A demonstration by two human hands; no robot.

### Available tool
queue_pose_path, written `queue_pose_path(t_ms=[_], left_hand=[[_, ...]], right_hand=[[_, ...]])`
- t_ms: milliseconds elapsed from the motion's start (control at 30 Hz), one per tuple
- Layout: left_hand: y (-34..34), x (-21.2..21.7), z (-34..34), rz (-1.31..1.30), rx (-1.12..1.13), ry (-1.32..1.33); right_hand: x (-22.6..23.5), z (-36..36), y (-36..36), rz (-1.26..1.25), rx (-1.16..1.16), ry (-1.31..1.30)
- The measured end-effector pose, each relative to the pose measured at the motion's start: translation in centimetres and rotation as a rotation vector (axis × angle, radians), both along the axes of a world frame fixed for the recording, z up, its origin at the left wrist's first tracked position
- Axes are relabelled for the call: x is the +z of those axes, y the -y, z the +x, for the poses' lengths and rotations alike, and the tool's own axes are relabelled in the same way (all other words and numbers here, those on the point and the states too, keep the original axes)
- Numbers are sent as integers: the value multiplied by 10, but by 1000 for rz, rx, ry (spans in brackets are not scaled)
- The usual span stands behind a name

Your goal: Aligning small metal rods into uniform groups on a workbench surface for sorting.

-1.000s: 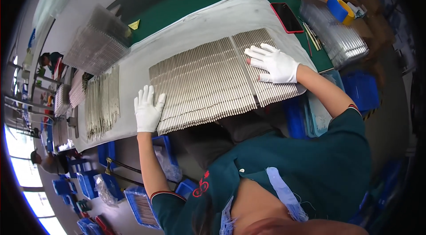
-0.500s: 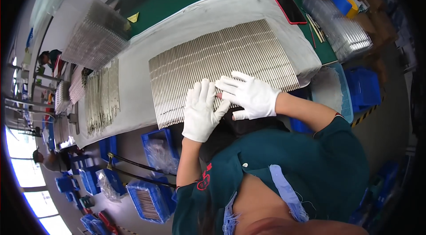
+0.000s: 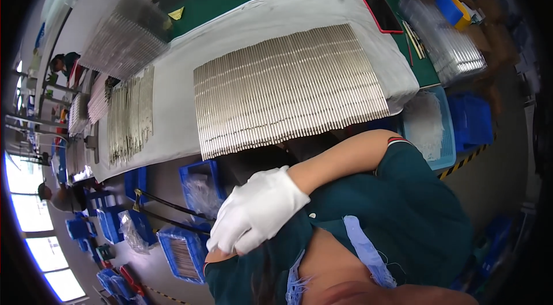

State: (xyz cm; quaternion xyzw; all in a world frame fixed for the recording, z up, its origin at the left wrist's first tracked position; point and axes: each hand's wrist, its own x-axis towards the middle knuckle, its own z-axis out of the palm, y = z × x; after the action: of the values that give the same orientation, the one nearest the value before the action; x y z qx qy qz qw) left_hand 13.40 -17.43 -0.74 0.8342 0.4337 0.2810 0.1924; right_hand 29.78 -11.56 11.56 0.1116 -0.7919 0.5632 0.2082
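Observation:
My right hand (image 3: pixel 256 210), in a white glove, lies across my chest on my left upper arm, its fingers close together and bent slightly down, with nothing seen in it. Its bare forearm comes in from the right over my dark green shirt. My left hand is out of sight; only a bit of bare arm shows under the glove. Ahead, apart from my hands, a wide mat of thin metal rods (image 3: pixel 288 89) lies side by side on a white cloth (image 3: pixel 230 34) covering the table.
A smaller batch of rods (image 3: pixel 129 112) lies at the cloth's left end, with stacked clear trays (image 3: pixel 121 40) behind it. A red-edged phone (image 3: pixel 380 11) and more clear trays (image 3: pixel 449 46) sit at right. Blue bins (image 3: pixel 199 187) stand below the table; a person (image 3: pixel 55 195) works far left.
Both gloved hands left the rod mat and drew back to my body. The right hand has crossed onto my left arm, and the left hand has dropped out of view.

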Motion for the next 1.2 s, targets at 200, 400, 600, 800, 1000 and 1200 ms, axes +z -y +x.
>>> queue_pose_path(t_ms=[200, 400, 600, 800, 1000, 1200], left_hand=[[8, -9, -13, -29, 44, 24], [23, -25, -21, -58, 143, 93], [31, -34, -24, -90, 203, 151], [27, -39, -26, -118, 238, 192], [14, -41, -29, -135, 249, 219], [-2, -42, -31, -153, 244, 258]], right_hand=[[11, -69, 56, 3, 424, -4], [14, -55, 63, 192, 119, -330], [16, -58, 62, 334, 90, -599], [28, -60, 71, 452, 36, -562], [20, -48, 74, -386, 428, -339], [11, -57, 73, -7, 263, -492]])
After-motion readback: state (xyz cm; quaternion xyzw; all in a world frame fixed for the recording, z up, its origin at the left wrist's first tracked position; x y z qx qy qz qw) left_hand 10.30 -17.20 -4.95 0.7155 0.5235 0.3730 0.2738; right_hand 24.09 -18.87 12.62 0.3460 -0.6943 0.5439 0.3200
